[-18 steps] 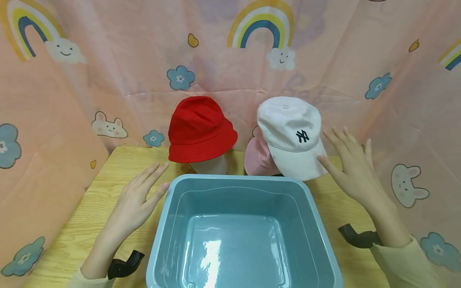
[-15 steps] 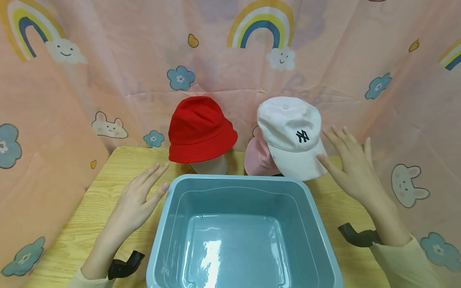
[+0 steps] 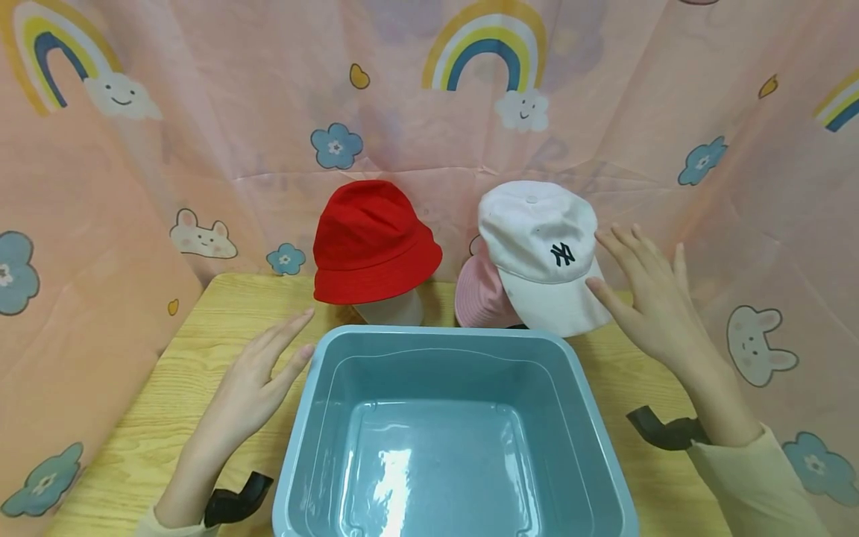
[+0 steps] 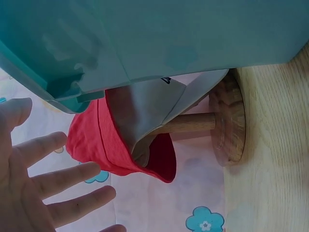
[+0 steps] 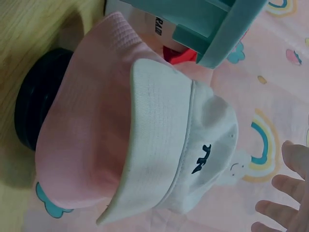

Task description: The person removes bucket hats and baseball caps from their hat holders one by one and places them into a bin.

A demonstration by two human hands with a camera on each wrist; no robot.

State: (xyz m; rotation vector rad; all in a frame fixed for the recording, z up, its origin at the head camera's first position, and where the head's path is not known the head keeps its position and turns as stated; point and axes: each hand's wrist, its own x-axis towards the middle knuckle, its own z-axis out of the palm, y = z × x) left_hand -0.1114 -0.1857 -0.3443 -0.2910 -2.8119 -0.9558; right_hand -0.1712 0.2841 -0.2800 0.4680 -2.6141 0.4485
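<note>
A red bucket hat point(image 3: 372, 246) sits at the back left over a pale hat point(image 3: 396, 307), mostly hidden beneath it; in the left wrist view both top a wooden stand point(image 4: 227, 121). To the right, a white baseball cap point(image 3: 537, 231) with dark lettering lies over a pink hat point(image 3: 482, 298). My left hand point(image 3: 258, 377), fingers extended, hovers beside the blue tub's left back corner and holds nothing. My right hand point(image 3: 647, 294), fingers spread, is beside the white cap, its thumb overlapping the brim in the head view; the right wrist view shows a gap between them.
The blue plastic tub point(image 3: 446, 333) stands in front of the hats on the wooden table point(image 3: 194, 335), with nothing inside it. A round dark base point(image 5: 41, 99) is under the pink hat. A patterned pink curtain point(image 3: 268, 112) surrounds the back and sides.
My right hand has risen slightly and shifted a little left. My left wrist has shifted slightly right. The hats and tub stay in place.
</note>
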